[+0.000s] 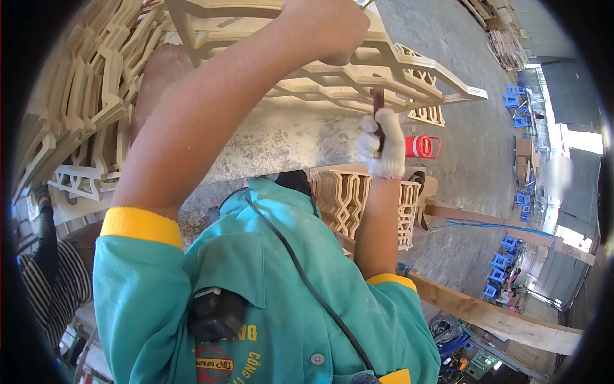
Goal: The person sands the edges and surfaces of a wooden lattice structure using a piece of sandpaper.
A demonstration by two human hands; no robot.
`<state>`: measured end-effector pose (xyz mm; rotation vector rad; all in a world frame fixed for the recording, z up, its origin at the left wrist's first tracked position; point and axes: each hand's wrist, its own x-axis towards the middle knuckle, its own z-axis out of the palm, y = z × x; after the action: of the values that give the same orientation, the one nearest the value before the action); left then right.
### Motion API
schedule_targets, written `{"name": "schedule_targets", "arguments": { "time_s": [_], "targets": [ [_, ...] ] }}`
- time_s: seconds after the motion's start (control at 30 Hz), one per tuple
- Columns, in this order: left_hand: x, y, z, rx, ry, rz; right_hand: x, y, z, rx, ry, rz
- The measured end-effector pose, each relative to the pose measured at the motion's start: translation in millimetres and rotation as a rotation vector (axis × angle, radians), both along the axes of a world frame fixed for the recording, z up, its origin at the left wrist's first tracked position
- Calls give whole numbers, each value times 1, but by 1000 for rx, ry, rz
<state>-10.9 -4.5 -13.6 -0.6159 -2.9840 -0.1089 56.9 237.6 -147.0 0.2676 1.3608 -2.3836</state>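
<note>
My bare left hand [329, 31] is closed in a fist over a pale wooden lattice panel [409, 61]. A thin piece of something sticks out above the fist at the top edge; its kind is hidden. My right hand [384, 144], in a white knitted glove, is wrapped round a dark brown handle [378, 101]. The handle points up to the panel's near edge, and its far end cannot be made out. Under the panel lies a worn, pale-stained worktop [275, 137].
Wooden lattice parts [83, 96] are piled at left, more [342, 198] stand below the worktop. A red jug [422, 146] is right of my gloved hand. A person in a striped top [67, 275] is at lower left. Blue stools [499, 262] and a wooden beam [492, 310] lie right.
</note>
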Motion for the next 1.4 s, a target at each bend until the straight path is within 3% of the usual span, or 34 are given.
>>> {"name": "schedule_targets", "arguments": {
  "time_s": [0.07,0.2,0.23,0.27,0.3,0.33,0.37,0.4,0.5,0.6,0.73,0.8,0.9,1.0,1.03,1.13,1.27,1.4],
  "targets": [
    [-1,2,-3,-19,13,-11,11,-11,16,12,-65,-61],
    [3,0,-1,-17,1,-24,18,-43,27,163,198,-92],
    [7,-1,2,-1,-28,-6,19,-44,24,233,158,-131],
    [9,-1,2,27,-38,-13,13,-37,20,421,262,-32],
    [8,0,1,51,-43,-12,17,-41,19,494,310,-109],
    [0,4,-9,88,-26,-9,7,-21,5,516,385,10],
    [4,4,-5,165,-78,52,8,-24,7,483,313,-71],
    [-5,8,-17,129,-13,-3,2,-11,4,464,264,-8],
    [-5,12,-16,120,-12,-24,0,-15,11,672,249,-46],
    [-10,17,-17,113,-20,-17,-16,-24,-1,978,357,-113],
    [-16,25,-27,87,67,-23,-23,-4,-23,977,618,59],
    [-13,25,-27,55,95,-23,-33,12,-40,1247,783,131],
    [-11,24,-24,30,78,-36,-1,-49,54,1665,368,296],
    [-9,16,-15,13,51,-48,-11,-48,58,1818,339,343],
    [-8,15,-12,12,42,-55,-16,-42,46,1829,424,252],
    [-9,14,-11,9,21,-86,-25,-51,29,1863,247,145],
    [-13,23,-22,18,63,-65,-30,-24,8,1523,312,209],
    [-13,19,-19,114,61,-31,-30,-19,11,1715,327,255]
  ]
}}
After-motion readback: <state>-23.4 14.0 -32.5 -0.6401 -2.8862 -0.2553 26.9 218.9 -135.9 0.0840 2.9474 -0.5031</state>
